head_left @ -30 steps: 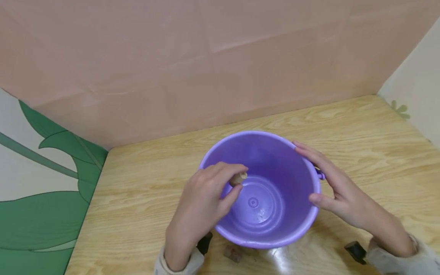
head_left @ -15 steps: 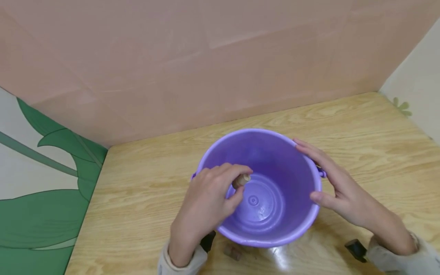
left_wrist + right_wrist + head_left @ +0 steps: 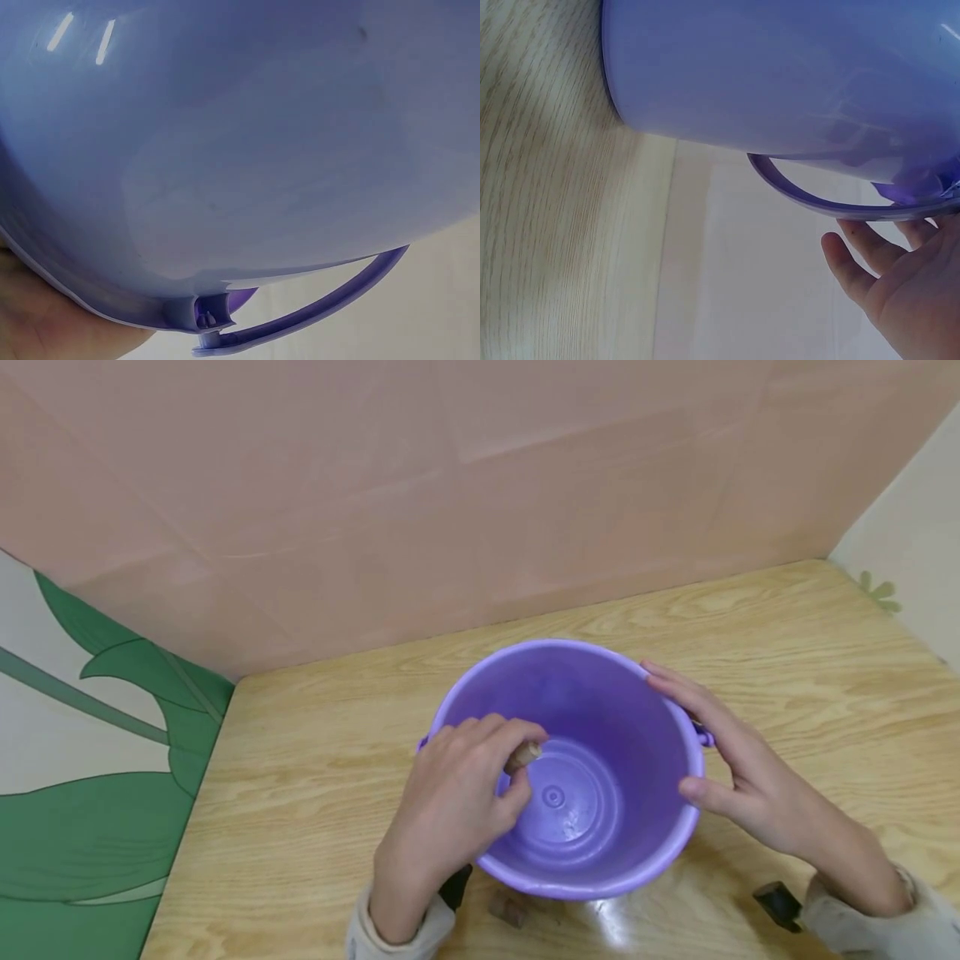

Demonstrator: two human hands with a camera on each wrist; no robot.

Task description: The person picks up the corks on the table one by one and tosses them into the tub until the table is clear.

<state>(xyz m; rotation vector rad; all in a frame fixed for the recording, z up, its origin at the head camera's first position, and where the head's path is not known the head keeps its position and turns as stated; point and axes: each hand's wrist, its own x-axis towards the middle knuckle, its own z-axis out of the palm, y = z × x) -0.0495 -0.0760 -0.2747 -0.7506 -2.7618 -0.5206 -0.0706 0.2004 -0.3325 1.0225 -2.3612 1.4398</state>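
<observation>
A purple bucket (image 3: pixel 570 881) stands upright on the wooden table (image 3: pixel 315 760), its bare bottom visible from above. Over the bucket's left side, my left hand (image 3: pixel 450 802) pinches a short brown stub with a pale end (image 3: pixel 523 755) between thumb and fingers. My right hand (image 3: pixel 750 777) rests on the right rim, thumb at the near part and index finger farther back. Seen in the right wrist view, its fingers (image 3: pixel 847 266) are spread outside the bucket by the purple handle (image 3: pixel 817 202). The left wrist view shows mostly the outer wall (image 3: pixel 262 150).
On the table before the bucket lies a similar brown stub (image 3: pixel 507 908). Small black devices sit at the left cuff (image 3: pixel 454 887) and right cuff (image 3: pixel 777 906). A pinkish sheet (image 3: pixel 420 527) covers the back, with a green leaf-patterned panel (image 3: pixel 90 827) at left.
My left hand has shifted slightly to the right over the bucket, still pinching the stub, which is turned a little. The right hand stays at the rim.
</observation>
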